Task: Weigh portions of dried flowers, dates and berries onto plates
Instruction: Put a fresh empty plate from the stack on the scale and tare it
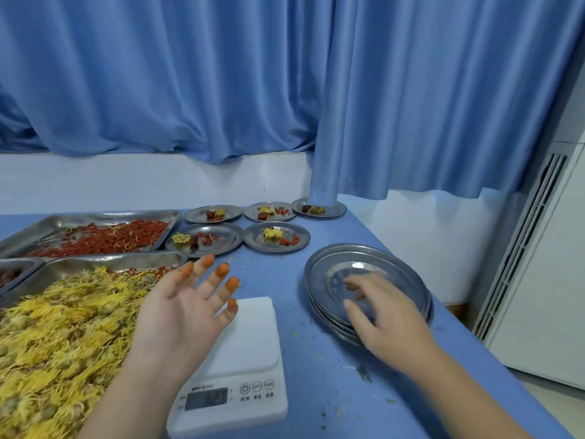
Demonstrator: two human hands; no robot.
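the white scale (234,359) sits nearest on the blue bench (316,391). over it the left hand (186,308) is spread flat, beside the dried flowers (63,327). the right hand (386,315) curls onto the plate stack (316,270), grip unclear. farther back: berries (104,239), five filled plates (275,237).

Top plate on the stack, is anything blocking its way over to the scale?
Mostly clear. The strip of table between the stack of plates and the scale is bare apart from crumbs, and the scale's tray holds nothing. Only the left hand hovers open over its far left corner.
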